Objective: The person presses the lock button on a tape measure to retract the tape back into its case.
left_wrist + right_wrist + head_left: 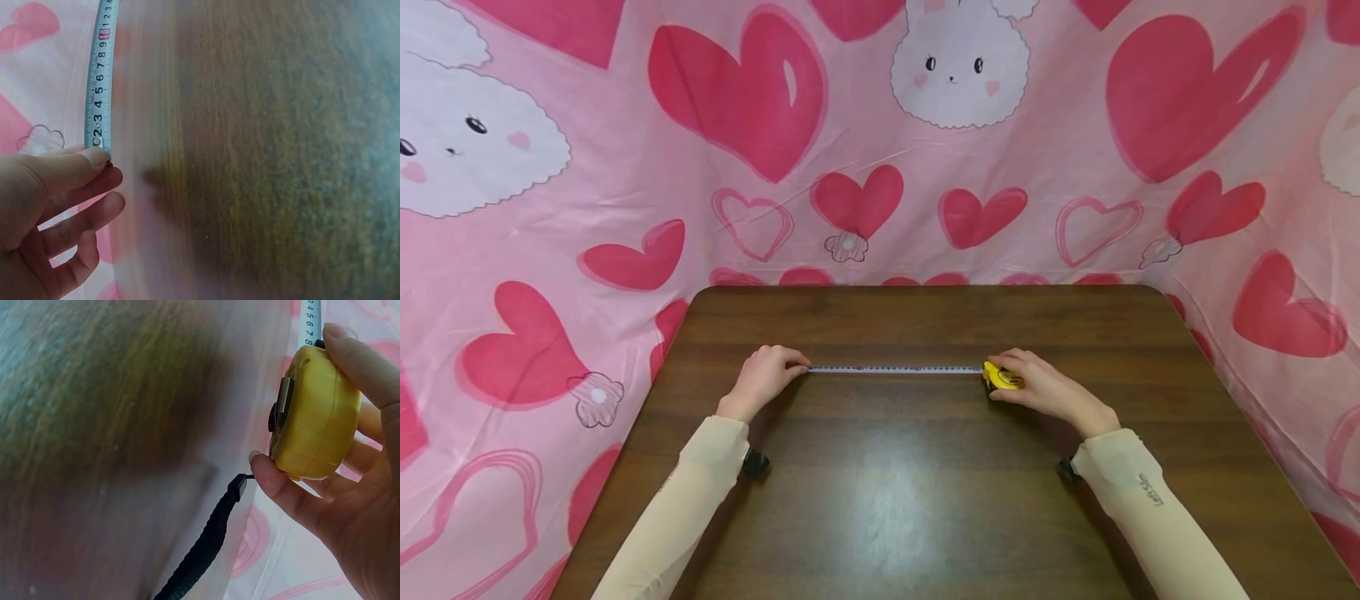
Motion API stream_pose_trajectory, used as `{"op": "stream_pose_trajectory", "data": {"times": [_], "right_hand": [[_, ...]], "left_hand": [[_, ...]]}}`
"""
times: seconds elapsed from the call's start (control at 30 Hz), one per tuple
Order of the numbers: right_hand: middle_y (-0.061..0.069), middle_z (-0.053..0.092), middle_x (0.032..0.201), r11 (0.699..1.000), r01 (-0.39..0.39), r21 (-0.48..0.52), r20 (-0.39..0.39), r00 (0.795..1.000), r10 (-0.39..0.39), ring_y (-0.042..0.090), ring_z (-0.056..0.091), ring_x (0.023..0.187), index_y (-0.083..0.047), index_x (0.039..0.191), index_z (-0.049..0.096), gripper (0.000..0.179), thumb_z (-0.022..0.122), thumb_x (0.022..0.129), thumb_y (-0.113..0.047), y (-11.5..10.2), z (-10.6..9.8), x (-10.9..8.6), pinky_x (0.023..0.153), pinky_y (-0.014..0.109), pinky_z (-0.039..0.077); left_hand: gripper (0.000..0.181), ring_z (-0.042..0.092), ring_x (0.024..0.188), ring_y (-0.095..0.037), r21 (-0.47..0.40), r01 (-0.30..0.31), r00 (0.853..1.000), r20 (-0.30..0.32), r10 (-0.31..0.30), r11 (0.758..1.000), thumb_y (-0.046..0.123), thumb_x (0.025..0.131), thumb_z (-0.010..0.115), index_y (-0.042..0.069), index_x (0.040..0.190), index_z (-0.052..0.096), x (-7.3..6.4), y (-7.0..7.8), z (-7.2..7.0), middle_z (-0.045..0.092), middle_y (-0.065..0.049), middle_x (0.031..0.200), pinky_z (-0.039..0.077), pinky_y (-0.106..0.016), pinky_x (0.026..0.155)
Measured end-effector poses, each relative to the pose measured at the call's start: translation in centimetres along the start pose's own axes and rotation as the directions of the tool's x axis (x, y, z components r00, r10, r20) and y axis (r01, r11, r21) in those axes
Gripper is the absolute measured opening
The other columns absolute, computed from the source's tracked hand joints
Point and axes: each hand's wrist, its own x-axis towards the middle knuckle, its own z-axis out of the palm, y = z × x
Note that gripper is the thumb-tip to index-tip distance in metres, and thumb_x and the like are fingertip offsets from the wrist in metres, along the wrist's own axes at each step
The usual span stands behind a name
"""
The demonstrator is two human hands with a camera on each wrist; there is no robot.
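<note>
A yellow tape measure is in my right hand, its case held between thumb and fingers. From the case the white blade runs straight to the left, with black numbers and red-marked tens. My left hand pinches the blade's free end between thumb and index finger. In the left wrist view the thumb covers the tip of the blade just below the 2, and the other fingers curl loosely. The right wrist view shows the yellow case with a metal clip on its side and a black wrist strap hanging from it.
Below the hands lies a brown wooden table with rounded far corners. A pink cloth printed with hearts and rabbits hangs behind it and along both sides. Dark wrist devices sit at both sleeve cuffs.
</note>
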Motion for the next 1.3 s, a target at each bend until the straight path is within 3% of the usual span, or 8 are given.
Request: {"op": "stream_pose_trajectory", "data": {"times": [0.37, 1.3], "right_hand": [[0.017, 0.057, 0.141, 0.998, -0.050, 0.027, 0.017, 0.999, 0.050, 0.033, 0.056, 0.121, -0.005, 0.148, 0.056, 0.068, 0.078, 0.094, -0.039, -0.4, 0.0, 0.0, 0.106, 0.059, 0.048], [0.018, 0.057, 0.141, 0.999, -0.031, 0.021, 0.013, 0.999, 0.031, 0.033, 0.056, 0.120, -0.004, 0.148, 0.056, 0.067, 0.078, 0.095, -0.038, -1.1, 0.4, 0.0, 0.106, 0.059, 0.049]], "left_hand": [[0.013, 0.072, 0.092, -0.024, -0.019, -0.009, 1.000, 0.000, 0.009, 1.000, 0.014, 0.096, 0.076, 0.011, 0.107, 0.083, 0.0, 0.3, 0.1, 0.079, -0.008, 0.106, 0.059, -0.050, 0.091], [0.012, 0.071, 0.088, -0.022, -0.001, -0.029, 1.000, -0.007, 0.029, 1.000, 0.015, 0.095, 0.077, 0.013, 0.105, 0.084, 0.1, 1.7, 0.8, 0.080, -0.005, 0.102, 0.059, -0.049, 0.088]]}}
